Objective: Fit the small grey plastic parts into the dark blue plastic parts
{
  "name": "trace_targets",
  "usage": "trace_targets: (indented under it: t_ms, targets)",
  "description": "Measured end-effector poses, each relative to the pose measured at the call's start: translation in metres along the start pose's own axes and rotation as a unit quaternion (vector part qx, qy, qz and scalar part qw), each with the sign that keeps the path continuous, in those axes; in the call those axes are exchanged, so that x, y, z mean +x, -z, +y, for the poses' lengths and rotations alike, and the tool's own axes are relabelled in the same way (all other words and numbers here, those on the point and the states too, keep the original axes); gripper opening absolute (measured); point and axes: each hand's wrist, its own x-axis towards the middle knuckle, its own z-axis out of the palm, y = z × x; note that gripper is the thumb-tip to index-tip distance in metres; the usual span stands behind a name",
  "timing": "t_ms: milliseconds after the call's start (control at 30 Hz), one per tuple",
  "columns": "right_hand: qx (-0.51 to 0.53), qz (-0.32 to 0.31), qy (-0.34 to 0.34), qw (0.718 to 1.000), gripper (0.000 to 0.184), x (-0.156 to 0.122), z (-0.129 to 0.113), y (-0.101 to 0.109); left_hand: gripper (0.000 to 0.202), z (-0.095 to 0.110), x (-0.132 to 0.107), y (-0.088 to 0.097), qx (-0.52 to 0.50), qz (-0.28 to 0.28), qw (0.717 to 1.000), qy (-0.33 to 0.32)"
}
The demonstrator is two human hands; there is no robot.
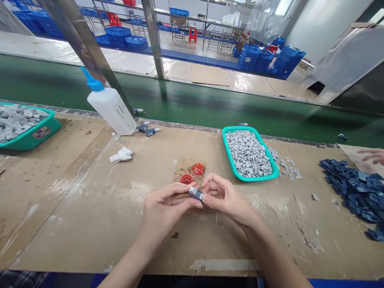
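Observation:
My left hand (163,208) and my right hand (223,196) meet over the middle of the brown workbench (90,208). Both pinch one small grey-and-blue plastic part (195,193) between thumbs and fingertips. Just beyond the part two red caps (192,174) sit on a stained square of cardboard (187,170). A teal tray (231,158) full of small grey pieces lies to the right of the cardboard.
A white squeeze bottle (111,106) with a blue nozzle leans at the back left, with a crumpled white tissue (121,155) near it. Another teal tray (33,136) stands at far left. A pile of dark blue parts (358,192) lies at right, with another person's hand (372,155) above it. A green conveyor (195,102) runs behind.

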Motion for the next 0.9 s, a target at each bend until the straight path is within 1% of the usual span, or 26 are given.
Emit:
trace_targets:
  t_ms: [100, 167, 200, 233, 267, 300, 333, 367, 400, 433, 467, 500, 533, 567, 600, 667, 700, 767, 833, 900]
  targets:
    - [-0.029, 0.033, 0.022, 0.999, 0.028, -0.002, -0.006, -0.002, 0.028, 0.000, 0.011, 0.000, -0.010, -0.040, 0.999, 0.033]
    - [-0.061, 0.068, 0.034, 0.995, 0.027, -0.004, -0.011, 0.004, 0.034, 0.005, 0.020, 0.000, -0.016, -0.064, 0.996, 0.061]
    - [-0.084, 0.104, 0.048, 0.990, 0.027, -0.005, -0.013, 0.011, 0.036, 0.009, 0.026, 0.000, -0.018, -0.074, 0.994, 0.076]
    - [-0.115, 0.158, 0.067, 0.978, 0.026, -0.007, -0.015, 0.020, 0.037, 0.015, 0.032, 0.001, -0.022, -0.084, 0.992, 0.089]
    - [-0.159, 0.227, 0.086, 0.957, 0.025, -0.009, -0.015, 0.032, 0.039, 0.021, 0.039, 0.002, -0.025, -0.092, 0.990, 0.101]
    - [-0.212, 0.304, 0.100, 0.923, 0.024, -0.012, -0.015, 0.044, 0.041, 0.027, 0.047, 0.004, -0.026, -0.100, 0.989, 0.108]
    - [-0.270, 0.378, 0.106, 0.879, 0.024, -0.014, -0.014, 0.057, 0.043, 0.033, 0.057, 0.005, -0.022, -0.107, 0.988, 0.106]
    - [-0.327, 0.432, 0.101, 0.834, 0.023, -0.016, -0.013, 0.069, 0.044, 0.037, 0.068, 0.007, -0.011, -0.111, 0.989, 0.096]
    - [-0.371, 0.464, 0.089, 0.799, 0.022, -0.018, -0.011, 0.080, 0.045, 0.040, 0.082, 0.009, 0.007, -0.113, 0.990, 0.079]
    - [-0.402, 0.478, 0.075, 0.777, 0.022, -0.018, -0.008, 0.088, 0.045, 0.040, 0.097, 0.010, 0.034, -0.113, 0.991, 0.056]
    - [-0.421, 0.477, 0.061, 0.769, 0.022, -0.017, -0.006, 0.093, 0.045, 0.039, 0.115, 0.011, 0.073, -0.112, 0.991, 0.029]
    - [-0.429, 0.469, 0.050, 0.771, 0.021, -0.015, -0.003, 0.096, 0.044, 0.037, 0.134, 0.011, 0.129, -0.109, 0.986, 0.000]
    - [-0.432, 0.457, 0.042, 0.776, 0.020, -0.013, -0.002, 0.097, 0.042, 0.034, 0.155, 0.011, 0.194, -0.109, 0.974, -0.029]
    - [-0.435, 0.446, 0.037, 0.781, 0.019, -0.009, 0.000, 0.096, 0.039, 0.030, 0.176, 0.009, 0.284, -0.098, 0.951, -0.065]
    - [-0.438, 0.436, 0.035, 0.785, 0.017, -0.006, 0.001, 0.094, 0.036, 0.026, 0.197, 0.007, 0.391, -0.090, 0.911, -0.093]
    - [-0.449, 0.422, 0.035, 0.787, 0.012, 0.000, 0.002, 0.088, 0.033, 0.019, 0.234, 0.001, 0.481, -0.082, 0.866, -0.112]
    - [-0.457, 0.417, 0.036, 0.785, 0.009, 0.002, 0.003, 0.086, 0.034, 0.017, 0.250, -0.003, 0.512, -0.077, 0.847, -0.116]
    - [-0.474, 0.405, 0.042, 0.780, 0.007, 0.005, 0.004, 0.083, 0.042, 0.012, 0.275, -0.010, 0.556, -0.067, 0.819, -0.123]
    - [-0.485, 0.395, 0.053, 0.778, 0.008, 0.007, 0.005, 0.083, 0.053, 0.007, 0.292, -0.018, 0.592, -0.062, 0.792, -0.134]
    - [-0.478, 0.395, 0.073, 0.781, 0.009, 0.007, 0.005, 0.083, 0.058, 0.002, 0.304, -0.027, 0.616, -0.064, 0.771, -0.151]
